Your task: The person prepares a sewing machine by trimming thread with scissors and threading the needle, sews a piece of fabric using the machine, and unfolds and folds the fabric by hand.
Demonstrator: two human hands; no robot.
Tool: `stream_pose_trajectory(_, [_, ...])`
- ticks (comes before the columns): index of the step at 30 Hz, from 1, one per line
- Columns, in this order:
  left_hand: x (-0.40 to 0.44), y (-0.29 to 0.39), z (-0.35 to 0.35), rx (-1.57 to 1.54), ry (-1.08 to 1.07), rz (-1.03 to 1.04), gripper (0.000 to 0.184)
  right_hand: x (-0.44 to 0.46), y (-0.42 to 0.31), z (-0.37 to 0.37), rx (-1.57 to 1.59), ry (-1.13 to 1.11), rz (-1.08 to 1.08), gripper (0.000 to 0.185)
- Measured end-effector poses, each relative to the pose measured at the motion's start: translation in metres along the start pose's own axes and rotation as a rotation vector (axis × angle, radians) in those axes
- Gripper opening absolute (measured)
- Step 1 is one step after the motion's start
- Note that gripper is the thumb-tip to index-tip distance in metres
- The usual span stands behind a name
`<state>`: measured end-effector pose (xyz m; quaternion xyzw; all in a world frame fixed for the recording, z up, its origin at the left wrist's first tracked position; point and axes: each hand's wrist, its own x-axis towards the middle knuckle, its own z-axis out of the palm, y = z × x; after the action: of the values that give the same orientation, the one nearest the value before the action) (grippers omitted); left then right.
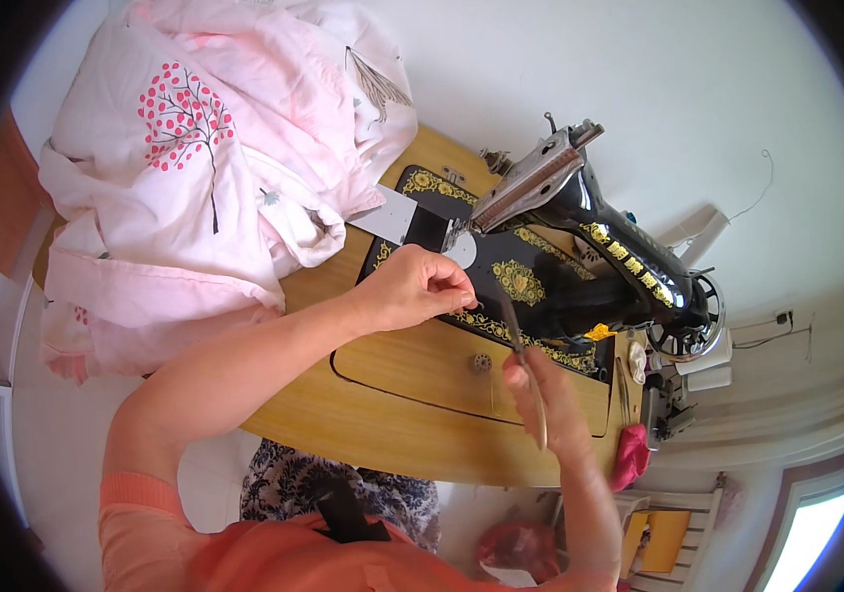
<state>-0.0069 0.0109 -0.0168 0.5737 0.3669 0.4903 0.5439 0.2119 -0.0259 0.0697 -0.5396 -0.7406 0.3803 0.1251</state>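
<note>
Dark-bladed tool [515, 326]: probably scissors, but it is blurred; the right hand [552, 407] is closed around its handle, with the blade pointing out, perhaps to keep the fingers away from the edge.
Left hand [414, 288]: thumb and forefinger are pressed together just beside the blade; if they pinch a thread, I cannot tell.
Small metal wheel [481, 363]: lies on the wooden table [383, 400], near both hands, so probably easy to reach.
Sewing machine [629, 252]: stands beyond the hands.
Pink cloth [175, 207]: heaped at the left, maybe for leaving working space by the machine.
</note>
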Motion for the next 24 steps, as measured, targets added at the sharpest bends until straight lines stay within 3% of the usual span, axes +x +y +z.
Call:
stream_pose_trajectory(2, [-0.001, -0.001, 0.001, 0.032, 0.027, 0.016, 0.011, 0.006, 0.017, -0.005, -0.212, 0.186, 0.033, 0.045])
stream_pose_trajectory(5, [-0.001, -0.001, 0.003, 0.019, 0.062, 0.043, 0.013, 0.012, 0.046, -0.015, -0.514, 0.349, -0.125, 0.042])
stream_pose_trajectory(8, [-0.002, -0.001, 0.004, 0.023, 0.055, 0.053, 0.013, 0.011, 0.068, -0.018, -0.468, 0.381, -0.168, 0.042])
stream_pose_trajectory(11, [-0.001, 0.003, 0.003, 0.012, 0.053, 0.062, 0.013, 0.0, 0.058, -0.016, -0.225, 0.305, 0.041, 0.046])
stream_pose_trajectory(14, [0.0, 0.005, 0.005, -0.023, 0.069, 0.067, 0.013, -0.009, 0.05, -0.02, 0.196, 0.087, -0.114, 0.054])
stream_pose_trajectory(17, [0.0, 0.009, 0.005, -0.101, 0.08, 0.046, 0.011, -0.013, 0.019, -0.017, 0.264, -0.082, -0.083, 0.073])
stream_pose_trajectory(18, [0.0, 0.01, 0.004, -0.12, 0.081, 0.041, 0.01, -0.013, 0.012, -0.016, 0.26, -0.105, -0.03, 0.065])
stream_pose_trajectory(24, [0.0, 0.01, 0.004, -0.29, 0.12, 0.016, 0.012, 0.012, -0.021, -0.003, -0.005, -0.144, -0.024, 0.063])
